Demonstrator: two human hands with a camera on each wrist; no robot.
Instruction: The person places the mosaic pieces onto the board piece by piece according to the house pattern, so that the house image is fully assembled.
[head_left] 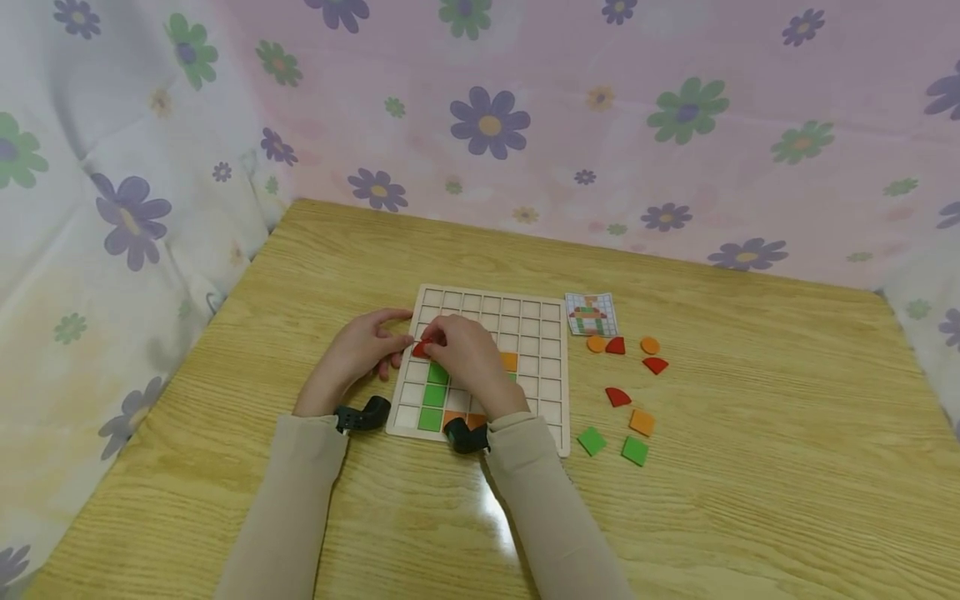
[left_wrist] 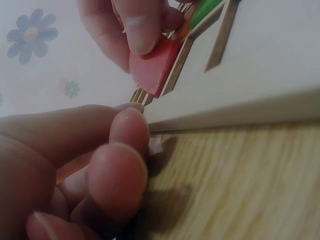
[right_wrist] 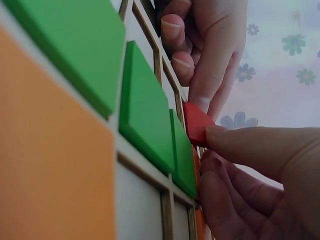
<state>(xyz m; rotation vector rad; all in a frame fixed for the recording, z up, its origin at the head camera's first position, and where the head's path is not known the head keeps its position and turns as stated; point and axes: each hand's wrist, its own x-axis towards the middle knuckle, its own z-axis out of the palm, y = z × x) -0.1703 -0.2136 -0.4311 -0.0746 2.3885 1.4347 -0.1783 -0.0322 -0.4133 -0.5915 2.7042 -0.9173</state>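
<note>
My right hand (head_left: 471, 357) pinches a red quarter-circle tile (left_wrist: 152, 65) between thumb and fingers. It holds the tile tilted at the left side of the wooden grid board (head_left: 529, 327). My left hand (head_left: 352, 350) lies beside the board's left edge, fingertips close to or touching the rim and thumb near the red tile in the right wrist view. Green square tiles (head_left: 434, 396) fill a column of cells just below the red tile. Orange tiles (head_left: 509, 362) sit in other cells. My right hand and wrist hide part of the board.
A small pattern card (head_left: 591, 315) lies off the board's upper right corner. Loose tiles are scattered right of the board: orange circles (head_left: 650, 345), red quarter-circles (head_left: 618, 397), an orange square (head_left: 642, 422) and green squares (head_left: 634, 451). Flowered cloth (head_left: 600, 167) hangs behind the table.
</note>
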